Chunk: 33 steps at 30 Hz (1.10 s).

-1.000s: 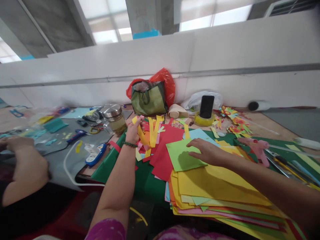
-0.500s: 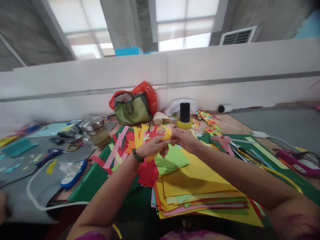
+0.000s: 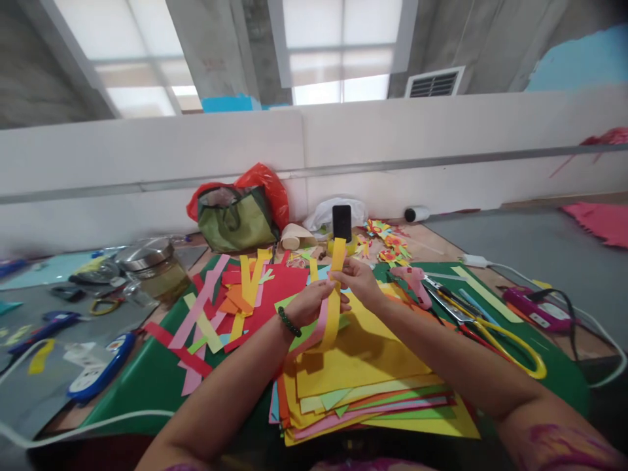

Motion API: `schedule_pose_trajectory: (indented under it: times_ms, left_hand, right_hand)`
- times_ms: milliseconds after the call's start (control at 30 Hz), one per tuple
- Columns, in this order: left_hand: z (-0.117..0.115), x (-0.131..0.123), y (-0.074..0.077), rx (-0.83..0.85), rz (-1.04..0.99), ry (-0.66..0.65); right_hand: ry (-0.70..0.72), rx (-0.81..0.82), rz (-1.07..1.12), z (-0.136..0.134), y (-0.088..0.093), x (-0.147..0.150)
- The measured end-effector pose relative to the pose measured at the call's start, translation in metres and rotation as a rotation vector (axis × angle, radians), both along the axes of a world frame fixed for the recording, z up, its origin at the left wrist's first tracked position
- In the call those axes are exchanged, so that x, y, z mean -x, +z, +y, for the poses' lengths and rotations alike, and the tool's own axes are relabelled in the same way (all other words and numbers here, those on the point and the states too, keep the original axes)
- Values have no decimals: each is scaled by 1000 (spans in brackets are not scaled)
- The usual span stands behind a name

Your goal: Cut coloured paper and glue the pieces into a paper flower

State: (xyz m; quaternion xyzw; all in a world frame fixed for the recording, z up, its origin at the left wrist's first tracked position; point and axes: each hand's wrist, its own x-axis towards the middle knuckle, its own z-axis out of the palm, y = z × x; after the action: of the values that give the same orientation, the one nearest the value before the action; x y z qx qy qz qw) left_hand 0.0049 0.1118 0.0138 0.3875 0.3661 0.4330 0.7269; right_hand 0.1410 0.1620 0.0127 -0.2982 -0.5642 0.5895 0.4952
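Observation:
Both hands are raised over a stack of coloured paper sheets [image 3: 373, 386] on a green mat [image 3: 147, 386]. My left hand [image 3: 311, 302], with a green bead bracelet at the wrist, pinches a yellow paper strip [image 3: 335, 294] together with a pink strip [image 3: 316, 330] that hangs below. My right hand [image 3: 360, 281] pinches the same yellow strip higher up. The yellow strip stands nearly upright between the two hands. A light green sheet [image 3: 294, 304] lies under them on the stack.
Loose coloured strips [image 3: 230, 294] litter the mat to the left. Yellow-handled scissors [image 3: 510, 343] and a pink glue gun [image 3: 415, 281] lie to the right. A glass jar [image 3: 157, 268], a green bag [image 3: 235, 219] and a phone on a tape roll [image 3: 342, 229] stand behind.
My left hand left the strip pile with a yellow and a pink strip. My right hand lifted off the light green sheet and took hold of the yellow strip. The view swung right.

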Motion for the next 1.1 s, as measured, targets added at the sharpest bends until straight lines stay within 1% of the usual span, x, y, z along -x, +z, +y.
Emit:
schedule_pose_trajectory:
  times_ms: [67,133,233,300,533,600,667,733,833,967,1100]
  left_hand:
    - [5,2,-9,47,27,22]
    - [6,6,-16,64,62,11]
    - [4,8,-20,79,82,-43]
    - [3,6,-20,95,48,-43]
    - [4,-9,-22,62,-25,119]
    - [3,-12,-22,41,-47,124]
    - [1,-13,-22,12,-52,112]
    - [-3,-13,-20,-23,-10,111]
    - [-8,-12,-15,-79,94,107]
    - [-11,-10,-10,-108,173,87]
    - [-9,-8,-12,-113,208,110]
  right_hand:
    - [13,10,12,2,-9,2]
    - [7,31,25,5,-16,2]
    - [-25,71,40,11,-23,0]
    - [-23,92,44,12,-25,-1]
    - [96,162,46,-3,-20,-1]
    - [106,206,7,-6,-19,0]
    - [122,212,-15,-8,-17,0]
    - [107,151,2,-9,-15,0]
    - [35,67,29,-8,-10,-3]
    - [-11,61,21,-5,-7,-5]
    - [-32,68,29,-2,-12,-6]
